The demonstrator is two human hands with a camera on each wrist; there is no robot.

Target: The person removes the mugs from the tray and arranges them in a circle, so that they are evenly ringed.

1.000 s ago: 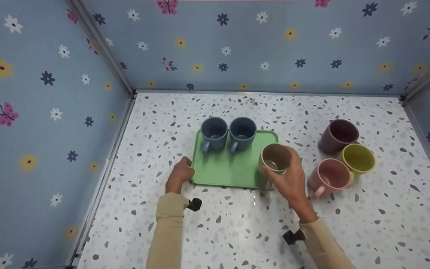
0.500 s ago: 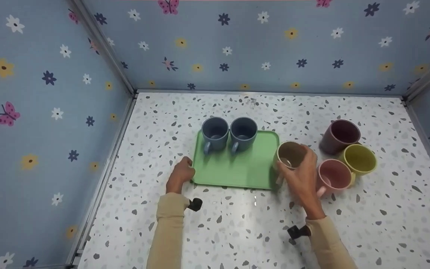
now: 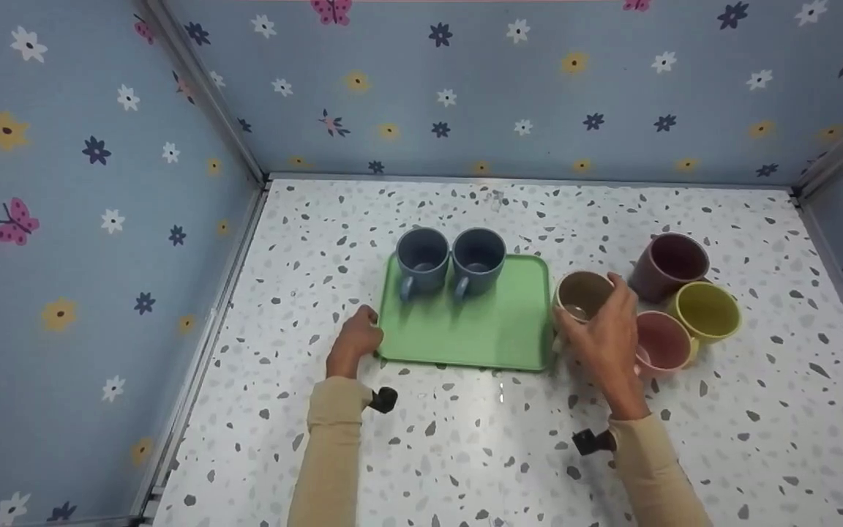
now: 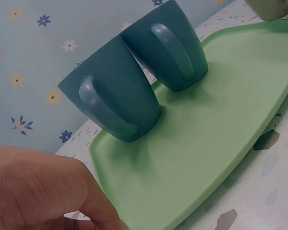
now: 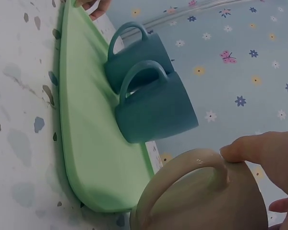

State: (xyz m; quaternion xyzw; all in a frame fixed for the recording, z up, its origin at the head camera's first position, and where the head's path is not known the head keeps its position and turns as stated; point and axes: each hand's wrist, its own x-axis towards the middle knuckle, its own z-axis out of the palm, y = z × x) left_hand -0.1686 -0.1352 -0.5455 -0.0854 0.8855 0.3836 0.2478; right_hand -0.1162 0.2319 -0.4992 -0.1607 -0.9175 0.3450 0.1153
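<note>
My left hand (image 3: 357, 335) pinches the left rim of a green tray (image 3: 465, 333), thumb on its near corner. Toward the tray's back left, two blue mugs (image 3: 421, 267) stand upright side by side, their handles (image 4: 105, 112) facing the front. My right hand (image 3: 607, 333) grips a beige mug (image 5: 201, 199) by its rim and side, with the thumb near the top of the handle in the right wrist view. This mug is just outside the tray's right edge, upright, close over the table or on it. The hand partly covers a pink mug (image 3: 659, 348).
At the right, the pink mug, a yellow mug (image 3: 705, 313) and a dark purple mug (image 3: 667, 267) stand clustered on the speckled white table (image 3: 465, 439). Flower-patterned panels (image 3: 480, 88) close in the back and sides.
My right hand has moved the beige mug rightward, from over the tray's right part to beside it, near the pink mug. The left hand and the blue mugs stay put.
</note>
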